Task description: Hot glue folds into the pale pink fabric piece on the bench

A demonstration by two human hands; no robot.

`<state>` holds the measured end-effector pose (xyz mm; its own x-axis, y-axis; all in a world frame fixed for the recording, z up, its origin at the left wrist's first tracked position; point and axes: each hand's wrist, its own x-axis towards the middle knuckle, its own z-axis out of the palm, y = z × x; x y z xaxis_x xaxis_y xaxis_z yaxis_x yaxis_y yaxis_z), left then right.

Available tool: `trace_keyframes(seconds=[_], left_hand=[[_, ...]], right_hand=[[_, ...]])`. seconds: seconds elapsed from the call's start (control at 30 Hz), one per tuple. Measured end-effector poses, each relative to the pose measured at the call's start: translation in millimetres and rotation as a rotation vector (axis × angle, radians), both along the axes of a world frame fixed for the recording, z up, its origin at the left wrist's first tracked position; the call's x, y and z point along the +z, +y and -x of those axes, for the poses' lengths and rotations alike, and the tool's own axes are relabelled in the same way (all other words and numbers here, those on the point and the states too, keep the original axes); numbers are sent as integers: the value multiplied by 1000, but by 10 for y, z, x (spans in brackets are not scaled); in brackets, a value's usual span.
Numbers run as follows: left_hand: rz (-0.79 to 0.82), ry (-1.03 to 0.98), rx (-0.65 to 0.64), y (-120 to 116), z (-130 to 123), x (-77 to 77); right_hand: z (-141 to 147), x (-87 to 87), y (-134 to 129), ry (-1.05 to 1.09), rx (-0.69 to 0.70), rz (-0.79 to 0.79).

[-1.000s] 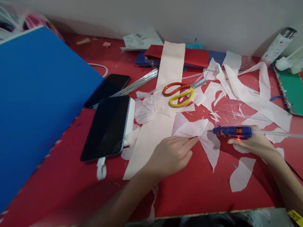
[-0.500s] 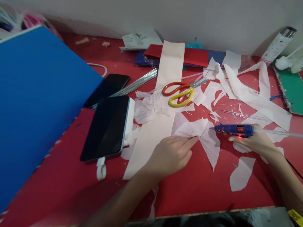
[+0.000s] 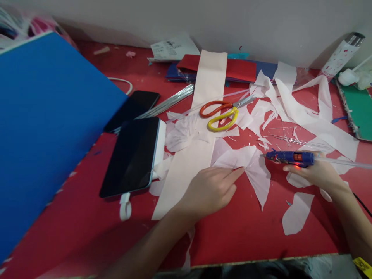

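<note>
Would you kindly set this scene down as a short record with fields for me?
Left hand: touching pale cut pieces
Right hand: holding blue glue gun
Glue gun: red light on, nozzle pointing toward those pieces
Scissors: lying partly on a long pale strip
Left of strip: dark-screened tablet
Back right: patterned white flask
Surface: red tabletop

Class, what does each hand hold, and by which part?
Right hand: hot glue gun, by its rear end. Left hand: pale petals, touched at their join; pinch unclear.
</note>
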<state>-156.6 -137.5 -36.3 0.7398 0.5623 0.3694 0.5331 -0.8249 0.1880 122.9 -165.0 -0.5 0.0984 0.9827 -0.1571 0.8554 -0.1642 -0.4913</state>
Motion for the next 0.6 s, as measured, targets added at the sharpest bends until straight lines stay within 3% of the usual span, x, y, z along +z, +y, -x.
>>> trace_keyframes(seconds=[0.2,0.6], left_hand=[[12,15,15,-4,-3,-1],[22,34,14,-2,-3,21]], right_hand=[[-3,38,-42,81,-17,-6],[59,54,-50,43,-8,93]])
